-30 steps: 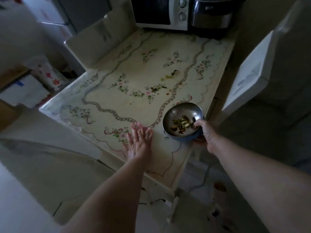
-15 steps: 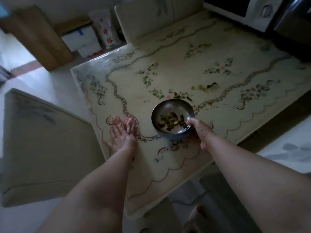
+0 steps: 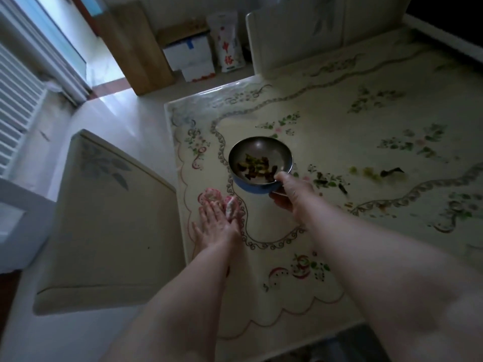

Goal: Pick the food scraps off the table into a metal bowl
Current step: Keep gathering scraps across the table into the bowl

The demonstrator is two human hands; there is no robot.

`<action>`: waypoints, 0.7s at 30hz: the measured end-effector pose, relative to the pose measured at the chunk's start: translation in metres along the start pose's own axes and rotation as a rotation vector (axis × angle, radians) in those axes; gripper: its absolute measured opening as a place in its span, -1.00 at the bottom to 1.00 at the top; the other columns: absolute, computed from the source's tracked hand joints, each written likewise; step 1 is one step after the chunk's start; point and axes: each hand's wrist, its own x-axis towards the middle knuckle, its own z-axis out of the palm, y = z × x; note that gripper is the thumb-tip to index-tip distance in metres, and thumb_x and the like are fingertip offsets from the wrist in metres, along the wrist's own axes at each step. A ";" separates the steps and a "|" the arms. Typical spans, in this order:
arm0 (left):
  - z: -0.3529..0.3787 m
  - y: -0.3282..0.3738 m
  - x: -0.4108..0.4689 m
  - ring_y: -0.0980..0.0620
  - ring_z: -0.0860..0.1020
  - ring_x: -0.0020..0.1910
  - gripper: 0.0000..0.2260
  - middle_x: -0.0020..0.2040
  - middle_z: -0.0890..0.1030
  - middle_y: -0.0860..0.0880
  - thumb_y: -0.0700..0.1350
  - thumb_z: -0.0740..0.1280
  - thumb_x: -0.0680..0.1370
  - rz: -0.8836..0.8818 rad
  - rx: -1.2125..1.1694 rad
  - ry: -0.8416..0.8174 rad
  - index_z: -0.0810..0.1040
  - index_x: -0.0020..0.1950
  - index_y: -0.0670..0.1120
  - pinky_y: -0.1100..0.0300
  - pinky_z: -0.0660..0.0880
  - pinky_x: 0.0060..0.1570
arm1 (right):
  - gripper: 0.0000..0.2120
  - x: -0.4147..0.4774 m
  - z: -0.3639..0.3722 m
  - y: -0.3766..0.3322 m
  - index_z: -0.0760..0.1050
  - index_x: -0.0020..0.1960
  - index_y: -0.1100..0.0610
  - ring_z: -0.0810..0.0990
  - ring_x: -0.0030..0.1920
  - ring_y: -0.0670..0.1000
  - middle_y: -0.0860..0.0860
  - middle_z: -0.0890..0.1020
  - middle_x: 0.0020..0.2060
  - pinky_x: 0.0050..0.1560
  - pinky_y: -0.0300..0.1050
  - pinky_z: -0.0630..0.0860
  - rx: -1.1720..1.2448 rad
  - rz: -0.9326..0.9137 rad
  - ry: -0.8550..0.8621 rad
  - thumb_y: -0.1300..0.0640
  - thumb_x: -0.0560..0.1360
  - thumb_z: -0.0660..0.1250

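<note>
A metal bowl (image 3: 257, 152) with a blue outside holds several dark and green food scraps (image 3: 257, 167). My right hand (image 3: 294, 194) grips its near rim, thumb inside, and the bowl tilts toward me just above the table (image 3: 352, 257), which has a floral cloth. My left hand (image 3: 218, 219) lies flat on the cloth near the left edge, fingers together, holding nothing. More scraps (image 3: 376, 173) lie on the cloth to the right, green bits and a dark piece, and small dark bits (image 3: 342, 188) lie nearer the bowl.
A pale chair (image 3: 112, 226) stands at the table's left side, and another chair back (image 3: 292, 35) at the far end. Boxes and a bag (image 3: 228, 43) sit on the floor beyond. A radiator (image 3: 15, 108) lines the left wall.
My view has swung left and down. The bowl has come leftward over the table, closer to my left hand, which stays flat on the cloth.
</note>
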 end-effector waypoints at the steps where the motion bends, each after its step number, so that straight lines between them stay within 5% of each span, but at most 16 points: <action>1: -0.001 0.001 0.003 -0.06 -0.34 0.53 -0.34 0.53 -0.40 -0.10 0.12 -0.03 0.65 0.009 -0.005 0.007 -0.36 0.54 -0.15 -0.08 -0.32 0.46 | -0.86 0.006 0.009 -0.003 0.47 -0.15 0.17 0.64 -0.15 0.07 0.14 0.65 -0.08 -0.07 -0.09 0.62 -0.002 0.008 -0.001 0.13 0.46 0.39; 5: -0.004 0.004 0.023 -0.06 -0.37 0.52 -0.33 0.53 -0.39 -0.11 0.14 -0.05 0.65 0.040 0.012 0.033 -0.37 0.53 -0.15 -0.07 -0.33 0.46 | -0.62 0.039 0.051 -0.015 0.59 0.08 0.23 0.66 -0.08 0.11 0.14 0.67 -0.07 0.02 0.02 0.64 -0.079 0.023 -0.011 0.08 0.33 0.45; 9: -0.008 0.004 0.038 -0.06 -0.33 0.54 -0.36 0.56 -0.34 -0.07 0.14 -0.05 0.65 0.077 0.025 0.071 -0.33 0.55 -0.09 -0.04 -0.36 0.45 | -0.61 0.054 0.079 -0.019 0.57 0.08 0.20 0.64 -0.04 0.14 0.13 0.66 -0.07 0.07 0.02 0.60 -0.137 0.016 0.015 0.02 0.34 0.45; 13: -0.009 0.005 0.044 -0.05 -0.25 0.56 -0.36 0.58 -0.25 -0.05 0.14 -0.04 0.64 0.089 0.004 0.137 -0.27 0.57 -0.10 -0.05 -0.31 0.47 | -0.24 0.076 0.086 -0.019 0.59 0.09 0.19 0.64 -0.02 0.16 0.11 0.67 -0.03 0.12 0.10 0.58 -0.194 -0.071 -0.050 -0.29 0.06 0.51; 15: -0.010 0.006 0.046 -0.05 -0.23 0.56 -0.37 0.59 -0.23 -0.04 0.14 -0.05 0.64 0.093 0.010 0.158 -0.27 0.58 -0.09 -0.06 -0.30 0.48 | -0.38 0.066 0.077 -0.032 0.58 0.03 0.21 0.67 -0.11 0.12 0.08 0.67 -0.08 0.00 0.08 0.63 -0.225 -0.136 -0.046 -0.27 0.22 0.49; 18: -0.012 0.009 0.045 -0.04 -0.22 0.56 -0.42 0.58 -0.24 -0.02 0.12 -0.10 0.66 0.106 0.025 0.161 -0.30 0.57 -0.04 -0.06 -0.29 0.48 | -0.87 0.064 0.040 -0.045 0.52 -0.01 0.05 0.66 -0.28 0.00 0.04 0.66 -0.17 -0.18 -0.06 0.66 -0.290 -0.225 0.105 0.01 0.57 0.28; 21: -0.013 0.020 0.042 -0.02 -0.23 0.56 -0.44 0.58 -0.27 0.00 0.12 -0.14 0.66 0.126 0.068 0.167 -0.30 0.57 -0.02 -0.07 -0.28 0.48 | -0.86 0.074 -0.016 -0.044 0.58 -0.08 0.02 0.68 -0.10 0.08 0.05 0.70 -0.08 -0.04 -0.02 0.64 -0.473 -0.249 0.333 0.07 0.55 0.25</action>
